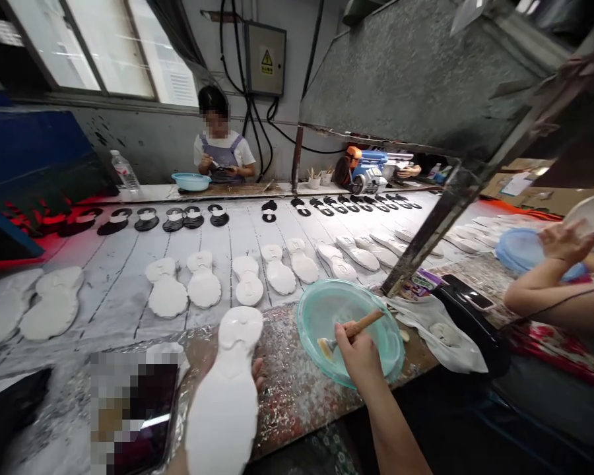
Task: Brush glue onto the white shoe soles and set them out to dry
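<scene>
A white shoe sole [222, 409] rests in my left hand [259, 375], its fingers curled round the far edge from beneath; the palm is hidden under it. My right hand [359, 353] is closed round a brush [366, 323] with a wooden handle. The pale bristles point down into a turquoise plastic bowl [309, 356], which has a cloudy film inside. The bowl stands to the right of the sole, on the worn, glue-spattered bench [297, 409].
White soles [247, 280] lie in a row on the belt [113, 284], with black sole pieces [218, 214] farther back. A phone [148, 422] lies at left. A slanted metal post [426, 231] rises right of the bowl. A co-worker's hand [567, 241] is at right; another person [222, 148] sits opposite.
</scene>
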The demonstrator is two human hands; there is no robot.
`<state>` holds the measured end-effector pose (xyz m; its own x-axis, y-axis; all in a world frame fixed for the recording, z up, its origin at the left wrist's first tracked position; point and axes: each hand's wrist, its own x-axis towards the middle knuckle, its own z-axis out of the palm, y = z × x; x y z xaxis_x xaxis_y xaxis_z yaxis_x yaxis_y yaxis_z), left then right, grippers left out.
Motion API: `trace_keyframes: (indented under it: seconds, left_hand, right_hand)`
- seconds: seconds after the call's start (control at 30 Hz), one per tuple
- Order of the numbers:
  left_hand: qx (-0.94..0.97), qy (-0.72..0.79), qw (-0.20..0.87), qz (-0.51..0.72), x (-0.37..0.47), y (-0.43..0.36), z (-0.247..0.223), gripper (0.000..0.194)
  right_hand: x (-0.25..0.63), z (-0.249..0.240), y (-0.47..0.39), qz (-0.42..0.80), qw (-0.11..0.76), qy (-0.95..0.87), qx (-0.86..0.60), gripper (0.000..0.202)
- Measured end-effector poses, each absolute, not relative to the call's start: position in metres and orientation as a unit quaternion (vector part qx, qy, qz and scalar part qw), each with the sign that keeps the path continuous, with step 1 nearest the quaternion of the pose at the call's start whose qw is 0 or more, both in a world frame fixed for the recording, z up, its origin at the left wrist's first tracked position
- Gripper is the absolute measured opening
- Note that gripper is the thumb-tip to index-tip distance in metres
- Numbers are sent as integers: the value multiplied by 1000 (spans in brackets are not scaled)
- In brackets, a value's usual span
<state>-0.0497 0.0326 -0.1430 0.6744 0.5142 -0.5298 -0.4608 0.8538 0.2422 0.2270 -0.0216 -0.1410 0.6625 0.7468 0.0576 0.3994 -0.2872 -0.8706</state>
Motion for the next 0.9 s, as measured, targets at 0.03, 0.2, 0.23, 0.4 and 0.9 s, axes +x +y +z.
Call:
trace_keyframes:
  seconds: [0.03, 0.2, 0.23, 0.4, 0.9]
  left_hand:
    - [26, 317, 914, 252, -49, 32, -143, 45]
    - [-14, 347, 889, 299, -34, 30, -131, 45]
    - [-16, 343, 889, 304, -32, 29, -129, 45]
    - [5, 339, 893, 295, -28, 19, -119, 51]
    - [143, 351, 739, 558, 7, -3, -96, 54]
  right_hand:
    - [229, -144, -19, 201, 452, -374, -784, 39]
    - [239, -139, -20, 253, 402, -398, -785, 39]
    - [241, -135, -22, 249, 408, -394, -785, 40]
    - [246, -122, -29, 299, 456, -369, -753, 46]
    - [119, -92, -67, 182, 579, -595, -527, 24]
